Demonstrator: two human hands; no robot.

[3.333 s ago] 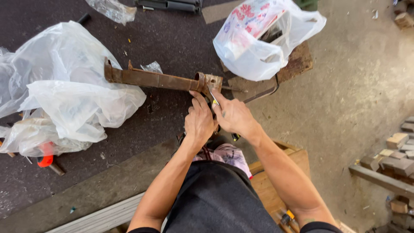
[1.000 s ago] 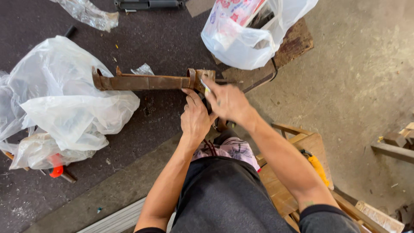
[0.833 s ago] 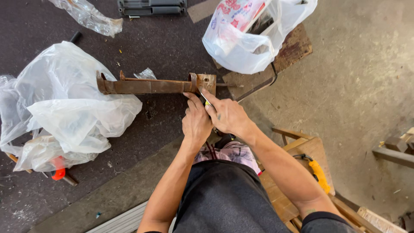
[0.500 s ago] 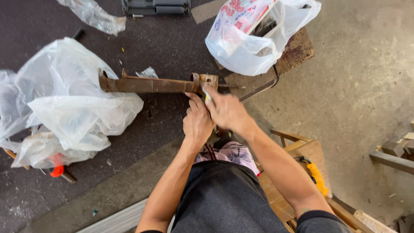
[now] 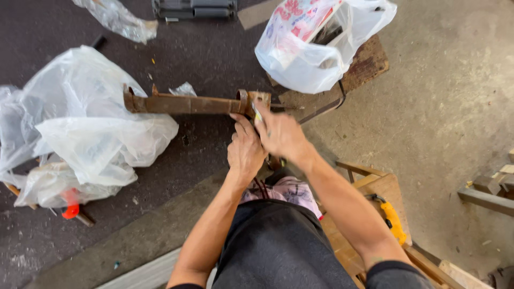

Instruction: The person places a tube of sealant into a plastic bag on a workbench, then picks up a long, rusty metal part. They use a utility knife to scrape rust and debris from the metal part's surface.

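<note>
Two bare hands are working close together at the right end of a long rusty brown metal bar [image 5: 187, 104] that is lying across the dark floor [image 5: 214, 48]. The left hand [image 5: 245, 152] is curling just below the bar's end, seemingly steadying it, though whether its fingers are closing on anything is hidden. The right hand [image 5: 278, 132] is pressing at the same end, fingers pinching what looks like a small pale object [image 5: 258, 114] too small to identify. Beside the bar, on the left, one large crumpled clear plastic bag [image 5: 91, 123] is resting in a heap, with a small red piece [image 5: 70, 210] under it. One white printed plastic bag [image 5: 316, 43] is sitting on a worn wooden board [image 5: 369, 59] beyond the hands. A yellow tool [image 5: 393, 222] is lying on a wooden frame [image 5: 375, 187] by the person's right arm.
</note>
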